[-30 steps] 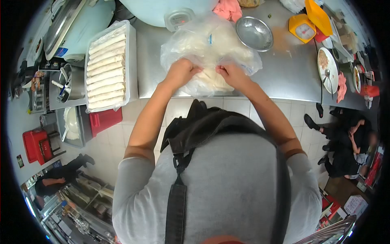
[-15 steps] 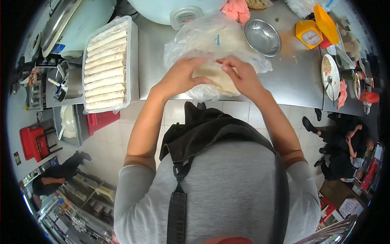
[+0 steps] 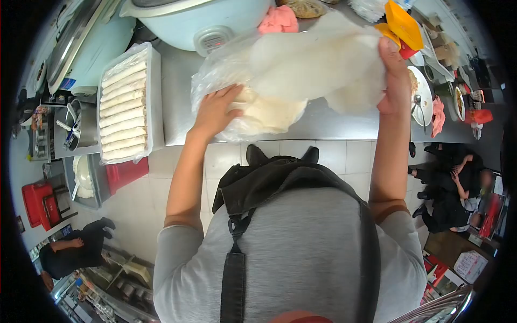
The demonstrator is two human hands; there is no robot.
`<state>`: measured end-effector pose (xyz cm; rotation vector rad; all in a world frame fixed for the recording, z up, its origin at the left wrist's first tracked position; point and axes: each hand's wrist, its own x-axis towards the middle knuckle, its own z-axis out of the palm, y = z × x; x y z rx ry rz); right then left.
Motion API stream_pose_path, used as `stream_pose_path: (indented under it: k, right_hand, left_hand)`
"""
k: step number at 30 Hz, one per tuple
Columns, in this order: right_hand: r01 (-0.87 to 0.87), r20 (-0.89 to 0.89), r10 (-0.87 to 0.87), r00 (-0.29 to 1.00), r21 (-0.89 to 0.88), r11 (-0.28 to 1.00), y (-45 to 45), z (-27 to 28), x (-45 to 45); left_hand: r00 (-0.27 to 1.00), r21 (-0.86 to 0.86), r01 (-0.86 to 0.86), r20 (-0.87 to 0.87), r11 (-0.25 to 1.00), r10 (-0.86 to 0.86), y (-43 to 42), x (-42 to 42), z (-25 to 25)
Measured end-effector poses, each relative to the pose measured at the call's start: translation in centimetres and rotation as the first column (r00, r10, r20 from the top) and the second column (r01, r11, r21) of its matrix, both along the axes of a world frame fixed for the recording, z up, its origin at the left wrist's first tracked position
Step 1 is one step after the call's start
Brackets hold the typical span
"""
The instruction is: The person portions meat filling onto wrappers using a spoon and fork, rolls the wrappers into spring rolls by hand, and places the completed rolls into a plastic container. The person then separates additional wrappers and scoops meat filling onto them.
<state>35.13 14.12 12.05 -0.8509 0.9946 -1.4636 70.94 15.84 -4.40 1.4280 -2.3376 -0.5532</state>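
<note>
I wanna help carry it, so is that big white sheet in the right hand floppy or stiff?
Probably floppy: the white sheet, held at one edge by the right hand, looks wavy. It's likely light, since it looks thin. That thinness might let it tear, too.

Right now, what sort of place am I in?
Probably a commercial kitchen: there's a long stainless-steel worktop, a large pale-blue cooker and a translucent plastic tray of white rolls.
</note>
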Motion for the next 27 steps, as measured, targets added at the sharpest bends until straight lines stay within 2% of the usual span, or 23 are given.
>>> stream_pose_path:
  k: [1, 3, 4, 5, 7, 8, 9, 10, 11, 12, 13, 14, 15, 16, 17, 18, 19, 21, 22, 23, 24, 25, 27]
  right_hand:
    - [0.002, 0.0, -0.002, 1.0, -0.004, 1.0, 0.0, 0.3, -2.1]
    - [-0.097, 0.222, 0.097, 0.97, -0.015, 0.995, 0.0, 0.8, -6.8]
    - [0.042, 0.201, -0.049, 0.978, 0.038, 0.998, 0.3, 1.6, -7.8]
    - [0.044, 0.202, -0.05, 0.978, 0.033, 0.998, 0.6, 1.5, -9.7]
    - [0.001, 0.213, -0.013, 0.977, 0.056, 0.998, 1.0, 0.9, -14.3]
    - [0.008, 0.212, -0.017, 0.977, 0.046, 0.999, 1.2, 0.5, -15.9]
    - [-0.005, 0.207, 0.001, 0.978, 0.02, 1.0, 1.4, 0.0, -17.0]
    - [-0.018, 0.201, 0.019, 0.979, -0.006, 1.0, 1.6, -0.2, -17.7]
    - [-0.017, 0.087, 0.023, 0.996, -0.067, 0.998, 2.1, -0.2, -17.8]
    - [0.071, 0.014, -0.07, 0.997, -0.084, 0.994, 2.8, -1.0, -17.3]
    - [0.008, -0.038, -0.012, 0.999, -0.106, 0.994, 3.8, -2.1, -17.2]
    - [-0.045, -0.063, 0.036, 0.997, -0.154, 0.987, 4.9, -3.9, -16.6]
    - [-0.184, -0.189, 0.153, 0.97, -0.159, 0.97, 6.8, -4.9, -16.3]
    - [-0.372, -0.171, 0.355, 0.919, -0.075, 0.925, 8.2, -6.3, -16.3]
    - [-0.426, -0.235, 0.393, 0.889, -0.107, 0.898, 9.5, -8.4, -16.6]
    - [-0.481, -0.299, 0.427, 0.853, -0.134, 0.867, 10.5, -9.9, -17.2]
    - [-0.467, -0.299, 0.413, 0.86, -0.141, 0.873, 11.2, -10.0, -18.5]
    - [-0.416, -0.309, 0.397, 0.864, 0.005, 0.909, 12.1, -10.5, -20.8]
    - [-0.314, -0.208, 0.303, 0.93, -0.018, 0.949, 12.0, -11.2, -21.4]
    - [-0.312, -0.196, 0.304, 0.932, -0.012, 0.95, 11.8, -11.7, -22.3]
    - [-0.242, -0.219, 0.254, 0.942, 0.077, 0.967, 11.3, -12.1, -23.4]
    - [-0.173, -0.249, 0.209, 0.946, 0.16, 0.972, 10.6, -12.7, -24.3]
    - [-0.058, -0.318, 0.081, 0.945, 0.078, 0.995, 10.0, -15.0, -25.0]
  left_hand:
    - [0.999, 0.043, -0.029, 0.043, 0.999, 0.027, 0.4, -0.1, -0.1]
    - [0.998, 0.013, -0.052, 0.03, 0.999, 0.052, 1.0, -0.5, -0.3]
    - [0.989, 0.028, -0.139, 0.064, 0.99, 0.137, 1.4, -0.9, -0.2]
    - [0.971, 0.04, -0.223, 0.098, 0.974, 0.218, 2.1, -1.5, 0.0]
    - [0.962, -0.118, -0.263, 0.047, 0.958, 0.27, 4.2, -3.5, 2.4]
    - [0.964, -0.127, -0.256, 0.044, 0.958, 0.263, 4.8, -5.6, 4.1]
    - [0.948, 0.086, -0.26, -0.164, 0.962, 0.271, 5.4, -8.0, 5.8]
    - [0.882, 0.293, -0.209, -0.356, 0.933, 0.309, 6.0, -10.6, 7.1]
    - [0.745, 0.394, -0.01, -0.611, 0.919, 0.27, 6.4, -14.2, 7.7]
    - [0.533, 0.424, 0.213, -0.806, 0.88, 0.26, 6.7, -18.5, 8.2]
    - [0.367, 0.355, 0.41, -0.908, 0.84, 0.204, 6.6, -23.1, 9.0]
    - [0.285, 0.405, 0.49, -0.911, 0.772, 0.297, 6.6, -26.9, 8.0]
    - [0.099, 0.41, 0.638, -0.883, 0.652, 0.458, 6.1, -30.0, 5.9]
    - [0.1, 0.556, 0.563, -0.78, 0.611, 0.618, 5.8, -32.5, 5.1]
    - [0.084, 0.69, 0.482, -0.649, 0.539, 0.756, 5.7, -34.4, 4.4]
    - [0.097, 0.692, 0.489, -0.648, 0.531, 0.755, 5.6, -35.9, 3.2]
    - [0.197, 0.678, 0.509, -0.691, 0.53, 0.696, 5.2, -37.3, 2.5]
    - [0.297, 0.669, 0.528, -0.722, 0.522, 0.624, 5.2, -40.1, 2.3]
    - [0.411, 0.616, 0.359, -0.779, 0.701, 0.474, 6.0, -42.5, 3.9]
    - [0.541, 0.493, 0.196, -0.775, 0.847, 0.326, 6.8, -44.1, 4.7]
    - [0.61, 0.443, 0.177, -0.75, 0.879, 0.255, 6.9, -44.6, 4.1]
    - [0.615, 0.449, 0.168, -0.743, 0.877, 0.263, 7.0, -44.7, 4.3]
    - [0.656, 0.544, 0.03, -0.644, 0.839, 0.393, 6.6, -43.8, 5.5]
